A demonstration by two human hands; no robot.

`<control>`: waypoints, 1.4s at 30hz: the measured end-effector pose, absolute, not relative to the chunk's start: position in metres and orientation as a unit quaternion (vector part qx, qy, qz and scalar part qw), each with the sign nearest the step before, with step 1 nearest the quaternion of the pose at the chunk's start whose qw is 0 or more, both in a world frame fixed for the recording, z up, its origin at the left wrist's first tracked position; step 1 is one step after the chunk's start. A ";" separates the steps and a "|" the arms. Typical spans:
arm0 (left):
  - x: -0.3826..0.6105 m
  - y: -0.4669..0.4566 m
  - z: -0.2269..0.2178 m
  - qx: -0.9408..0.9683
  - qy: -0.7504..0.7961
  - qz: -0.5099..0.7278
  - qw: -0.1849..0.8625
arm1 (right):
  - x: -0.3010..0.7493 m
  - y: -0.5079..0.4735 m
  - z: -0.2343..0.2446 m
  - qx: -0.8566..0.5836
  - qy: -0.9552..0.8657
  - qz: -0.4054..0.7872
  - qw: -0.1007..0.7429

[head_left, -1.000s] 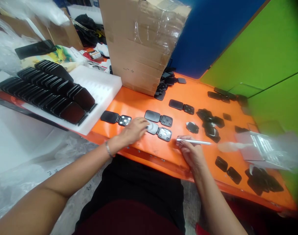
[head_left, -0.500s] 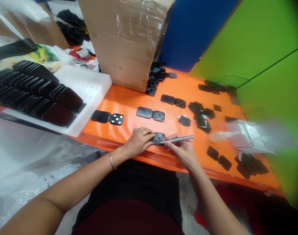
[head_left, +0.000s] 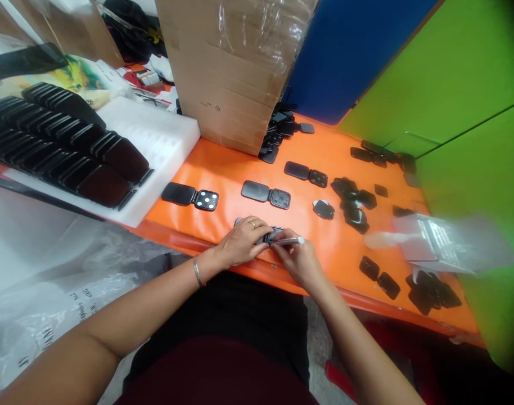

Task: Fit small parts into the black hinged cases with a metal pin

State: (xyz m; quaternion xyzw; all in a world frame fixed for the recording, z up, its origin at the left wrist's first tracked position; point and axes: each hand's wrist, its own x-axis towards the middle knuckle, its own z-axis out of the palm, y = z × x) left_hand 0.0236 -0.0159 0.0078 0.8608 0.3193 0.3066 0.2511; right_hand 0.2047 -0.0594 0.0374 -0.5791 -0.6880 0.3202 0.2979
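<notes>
Pressing down on a black hinged case (head_left: pixel 269 234) at the orange surface (head_left: pixel 324 236) edge, the left hand (head_left: pixel 242 243) holds it flat, while the right hand (head_left: pixel 297 260) is clamped around a thin silver tool (head_left: pixel 288 241) touching that case.

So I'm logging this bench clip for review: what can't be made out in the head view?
- Black hinged case at the near table edge: mostly covered by the left hand and right hand.
- Thin silver pen-like tool: its working tip is hidden behind the fingers.
- Clear plastic packet on the right: blurred, print unreadable.
- Brown cardboard box: top cut off by the frame.
</notes>
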 end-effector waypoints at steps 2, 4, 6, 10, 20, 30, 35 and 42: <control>0.023 -0.017 0.010 0.855 0.325 0.309 0.260 | 0.202 -0.058 0.037 -0.564 -0.730 0.269 0.277; 0.023 -0.017 0.010 0.852 0.325 0.312 0.266 | 0.200 -0.056 0.036 -0.555 -0.746 0.249 0.270; 0.024 -0.017 0.010 0.850 0.323 0.317 0.270 | 0.199 -0.054 0.036 -0.555 -0.745 0.253 0.269; 0.025 -0.018 0.009 0.847 0.320 0.329 0.266 | 0.198 -0.051 0.038 -0.572 -0.735 0.260 0.256; 0.025 -0.019 0.010 0.862 0.334 0.289 0.248 | 0.211 -0.025 0.058 -0.504 -0.765 0.367 0.163; 0.023 -0.019 0.004 0.870 0.328 0.294 0.221 | 0.220 -0.007 0.070 -0.455 -0.712 0.524 0.108; 0.022 -0.018 -0.002 0.881 0.316 0.300 0.186 | 0.246 -0.014 0.068 -0.441 -0.656 0.603 0.108; 0.022 -0.019 0.001 0.871 0.325 0.307 0.205 | 0.249 -0.039 0.062 -0.544 -0.579 0.544 0.269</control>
